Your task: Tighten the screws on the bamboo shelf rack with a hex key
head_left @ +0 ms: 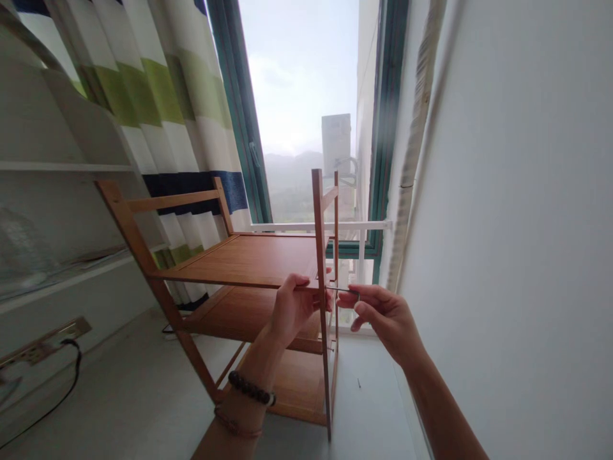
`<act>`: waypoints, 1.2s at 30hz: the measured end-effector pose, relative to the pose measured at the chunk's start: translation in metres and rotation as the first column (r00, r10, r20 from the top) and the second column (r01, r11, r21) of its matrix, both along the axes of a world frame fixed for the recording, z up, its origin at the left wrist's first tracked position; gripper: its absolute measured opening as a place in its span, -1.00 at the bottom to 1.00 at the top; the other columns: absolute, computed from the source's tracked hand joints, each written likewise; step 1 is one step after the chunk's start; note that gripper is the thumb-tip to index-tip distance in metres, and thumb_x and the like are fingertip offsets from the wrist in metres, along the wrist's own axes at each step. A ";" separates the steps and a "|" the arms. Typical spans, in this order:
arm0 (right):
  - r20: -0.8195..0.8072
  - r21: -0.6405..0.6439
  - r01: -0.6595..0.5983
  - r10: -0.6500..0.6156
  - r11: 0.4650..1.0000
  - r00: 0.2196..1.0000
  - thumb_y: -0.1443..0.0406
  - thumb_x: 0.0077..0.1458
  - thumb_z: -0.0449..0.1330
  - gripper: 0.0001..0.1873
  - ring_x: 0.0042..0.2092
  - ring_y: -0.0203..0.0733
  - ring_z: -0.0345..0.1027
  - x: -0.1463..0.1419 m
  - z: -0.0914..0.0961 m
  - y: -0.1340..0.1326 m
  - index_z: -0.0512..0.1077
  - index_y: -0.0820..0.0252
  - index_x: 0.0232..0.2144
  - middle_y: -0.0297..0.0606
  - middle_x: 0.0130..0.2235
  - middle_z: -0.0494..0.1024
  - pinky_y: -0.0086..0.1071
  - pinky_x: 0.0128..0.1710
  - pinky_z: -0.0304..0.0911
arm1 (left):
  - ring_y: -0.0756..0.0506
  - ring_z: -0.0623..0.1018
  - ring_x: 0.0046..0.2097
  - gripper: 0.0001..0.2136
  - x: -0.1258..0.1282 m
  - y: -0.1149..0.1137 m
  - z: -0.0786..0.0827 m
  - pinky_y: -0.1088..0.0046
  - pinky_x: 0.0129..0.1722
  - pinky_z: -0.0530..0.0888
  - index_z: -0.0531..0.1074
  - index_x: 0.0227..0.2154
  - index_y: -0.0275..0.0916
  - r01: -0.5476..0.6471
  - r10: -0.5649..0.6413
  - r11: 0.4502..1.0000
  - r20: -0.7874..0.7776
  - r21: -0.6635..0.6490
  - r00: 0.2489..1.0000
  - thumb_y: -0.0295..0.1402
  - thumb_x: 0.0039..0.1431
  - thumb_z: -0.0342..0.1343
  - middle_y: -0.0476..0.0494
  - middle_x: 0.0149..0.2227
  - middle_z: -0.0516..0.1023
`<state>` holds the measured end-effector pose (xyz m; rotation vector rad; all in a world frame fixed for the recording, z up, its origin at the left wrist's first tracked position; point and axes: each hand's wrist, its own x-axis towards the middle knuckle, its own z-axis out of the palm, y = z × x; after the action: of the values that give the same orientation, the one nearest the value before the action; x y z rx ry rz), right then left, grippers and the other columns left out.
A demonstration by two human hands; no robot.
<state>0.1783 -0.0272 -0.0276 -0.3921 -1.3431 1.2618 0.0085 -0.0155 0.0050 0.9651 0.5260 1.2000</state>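
A wooden shelf rack (268,257) with three tiers stands in front of me. My left hand (294,306) is closed around its right front corner, thumb on the edge of the top shelf and fingers reaching behind the upright post (322,319). To the right of that post, my right hand (383,316) pinches a thin metal hex key (342,290) between thumb and fingers. The key lies about level, its far tip at the post's outer side near the top shelf. Whether the tip sits in a screw head is too small to tell.
A small screw (359,383) lies on the white surface right of the rack. A white wall (517,191) rises close on the right. Behind are a window and a striped curtain (158,89). At left, a power socket (45,342) has a black cord plugged in, below white wall shelves.
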 end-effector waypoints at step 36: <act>0.387 0.139 0.474 -0.488 0.870 0.782 0.05 0.06 0.07 -0.59 -0.51 -0.34 0.29 -0.002 0.017 -0.010 0.45 0.25 -0.54 -0.30 -0.57 0.43 -0.52 -0.54 0.19 | -0.14 0.44 -0.51 -0.54 0.000 -0.002 0.002 0.35 -0.42 0.31 0.35 -0.09 -0.46 0.024 -0.024 0.999 -0.015 0.025 1.000 -0.32 -0.03 -0.14 -0.20 -0.59 0.47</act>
<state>0.1761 -0.0374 -0.0108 -0.9586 -1.4847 0.7411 0.0089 -0.0172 0.0073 1.0001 0.5105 1.1813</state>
